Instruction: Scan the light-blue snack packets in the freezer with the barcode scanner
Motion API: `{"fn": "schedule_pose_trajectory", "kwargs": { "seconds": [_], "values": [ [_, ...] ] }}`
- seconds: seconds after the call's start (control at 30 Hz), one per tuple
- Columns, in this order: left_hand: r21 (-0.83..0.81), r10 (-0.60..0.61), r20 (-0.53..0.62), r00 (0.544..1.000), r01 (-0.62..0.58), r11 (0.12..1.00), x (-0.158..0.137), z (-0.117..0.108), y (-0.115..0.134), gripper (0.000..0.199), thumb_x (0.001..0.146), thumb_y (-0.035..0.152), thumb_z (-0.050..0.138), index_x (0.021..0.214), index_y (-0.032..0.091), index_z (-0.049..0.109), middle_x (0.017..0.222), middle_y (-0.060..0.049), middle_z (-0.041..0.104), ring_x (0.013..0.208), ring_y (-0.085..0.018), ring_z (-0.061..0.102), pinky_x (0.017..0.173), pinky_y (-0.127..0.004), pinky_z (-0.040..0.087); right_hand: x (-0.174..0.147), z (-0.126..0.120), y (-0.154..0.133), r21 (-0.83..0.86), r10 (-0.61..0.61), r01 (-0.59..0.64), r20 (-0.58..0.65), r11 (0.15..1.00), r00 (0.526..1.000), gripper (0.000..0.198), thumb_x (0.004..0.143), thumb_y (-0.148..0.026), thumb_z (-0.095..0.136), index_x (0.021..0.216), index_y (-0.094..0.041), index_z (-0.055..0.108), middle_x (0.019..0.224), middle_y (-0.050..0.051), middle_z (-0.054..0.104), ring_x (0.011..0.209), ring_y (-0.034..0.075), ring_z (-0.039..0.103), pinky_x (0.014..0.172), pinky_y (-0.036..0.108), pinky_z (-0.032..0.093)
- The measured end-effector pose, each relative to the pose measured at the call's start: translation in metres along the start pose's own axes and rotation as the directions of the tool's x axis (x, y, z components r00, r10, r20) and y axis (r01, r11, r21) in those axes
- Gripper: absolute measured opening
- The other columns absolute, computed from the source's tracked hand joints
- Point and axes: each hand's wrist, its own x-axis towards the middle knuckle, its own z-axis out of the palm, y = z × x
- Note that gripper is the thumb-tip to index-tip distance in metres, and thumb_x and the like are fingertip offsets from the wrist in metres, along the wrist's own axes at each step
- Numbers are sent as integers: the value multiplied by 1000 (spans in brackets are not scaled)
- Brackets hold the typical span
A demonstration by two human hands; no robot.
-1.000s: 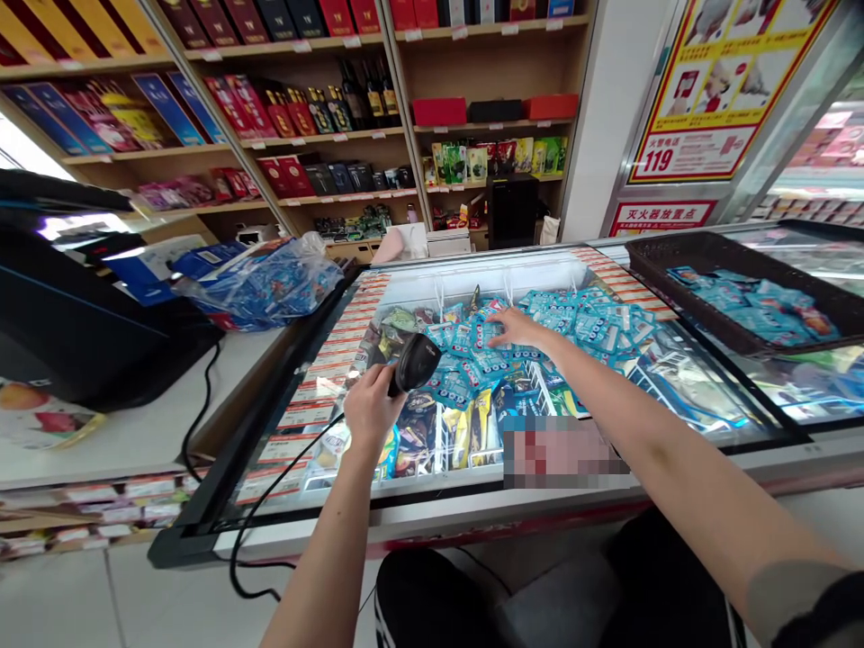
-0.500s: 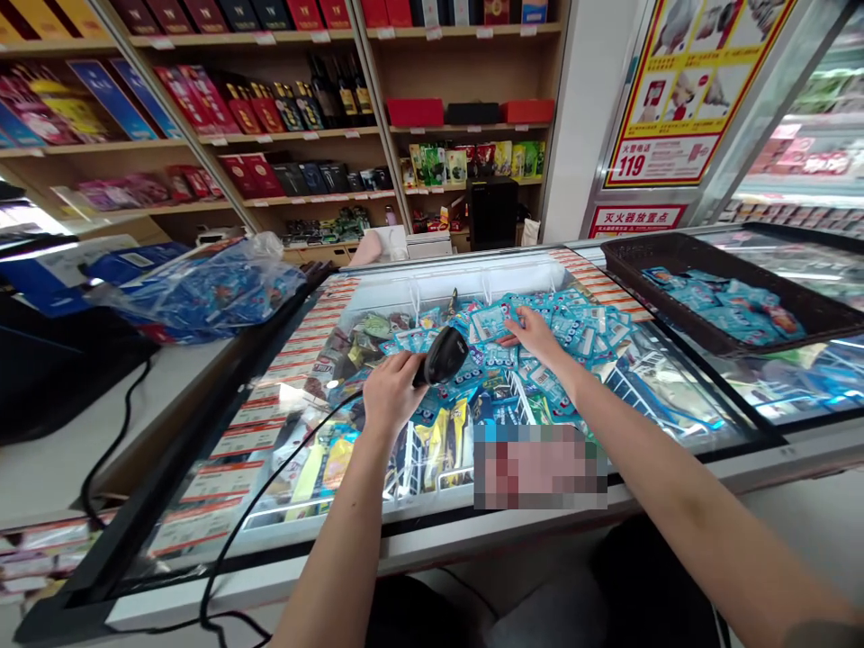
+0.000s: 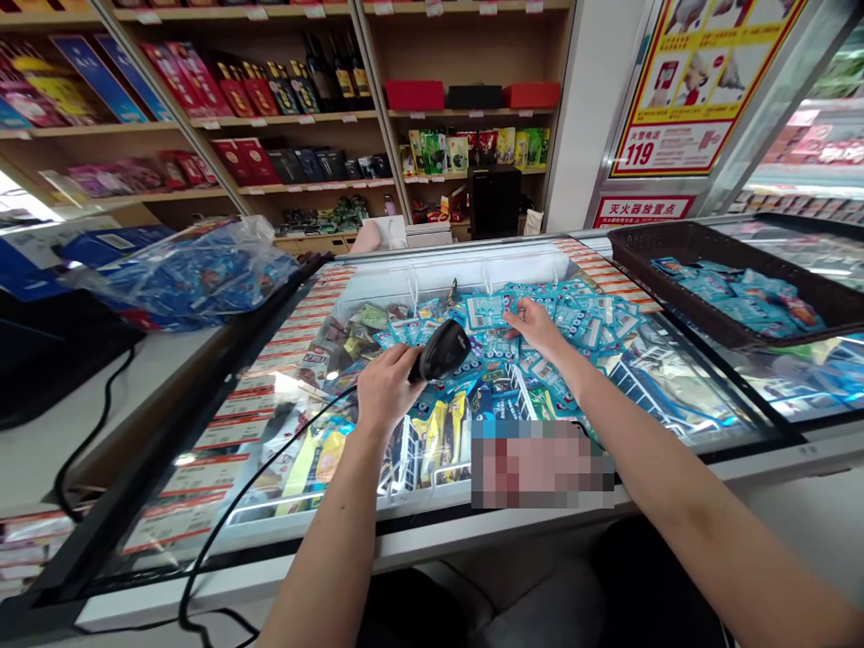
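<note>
My left hand (image 3: 386,389) is wrapped round the handle of a black barcode scanner (image 3: 442,351), whose head points right. Its cable trails down to the lower left. Between thumb and fingers, my right hand (image 3: 533,326) pinches a light-blue packet (image 3: 482,312) by its right edge. A barcode label shows on that packet, which lies just ahead of the scanner's head. Many similar blue packets (image 3: 594,317) are spread beneath and beside my right hand on the glass top of a chest freezer (image 3: 513,540).
A dark brown basket (image 3: 641,270) with blue packets stands at the right. On the left lies a clear plastic bag (image 3: 195,274) of blue packets. Price labels (image 3: 209,459) line the glass. Shelves with boxes and bottles (image 3: 324,76) rise behind. A blurred patch (image 3: 540,463) covers something near the front edge.
The view has shifted slightly. Both hands keep their grips, and the held packet has turned a little, lying more level before the scanner.
</note>
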Motion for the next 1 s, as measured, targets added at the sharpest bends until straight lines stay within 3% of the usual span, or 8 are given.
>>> {"fn": "schedule_pose_trajectory", "kwargs": {
  "seconds": [0.13,0.37,0.53,0.6,0.7,0.8,1.0],
  "values": [
    [2,25,16,1000,-25,1000,1,-1,1,26,80,30,57,105,22,62,93,-5,65,88,-21,62,67,-28,41,-1,1,-4,-53,3,-4,-9,999,1000,43,73,-62,61,79,-25,40,56,-7,44,56,21,65,45,25,36],
    [26,75,17,997,-76,997,2,-3,4,28,81,30,56,108,22,61,92,-4,66,87,-21,63,65,-29,40,-1,2,-3,-2,-35,35,-3,999,999,42,72,-60,64,78,-25,41,54,-8,43,48,19,61,43,25,33],
    [23,89,-27,996,-88,996,0,-2,4,27,82,29,55,107,22,62,94,-3,66,86,-20,62,64,-29,40,-3,0,-5,-11,-72,71,-64,997,995,34,78,-54,59,88,-25,45,53,-8,43,48,21,60,45,28,37],
    [28,73,-49,996,-72,997,-1,0,1,27,81,28,56,106,22,63,93,-3,66,85,-19,62,64,-28,40,-4,-2,-6,-118,-131,116,-136,986,982,30,82,-51,56,94,-24,48,53,-7,45,49,21,59,49,30,40],
    [26,50,-74,996,-48,999,-2,1,-4,27,81,27,55,105,23,63,91,-4,66,83,-19,61,64,-28,39,-6,-4,-6,-417,-269,154,-234,896,934,28,87,-43,50,103,-21,54,63,-1,56,61,22,60,63,35,45],
    [32,29,-90,995,-27,999,-2,2,-7,25,82,27,53,104,23,64,89,-4,66,82,-19,61,63,-28,38,-10,-6,-6,-645,-338,69,-303,761,891,33,90,-36,47,116,-18,55,84,7,65,82,25,60,76,38,45],
    [59,-49,-88,995,55,997,-5,2,-16,26,79,29,57,103,23,64,90,-4,66,84,-20,61,60,-28,35,-18,-16,-10,-828,-409,-91,-366,554,836,36,87,-26,52,120,-12,57,109,19,60,110,33,46,89,45,39]
  ]
}}
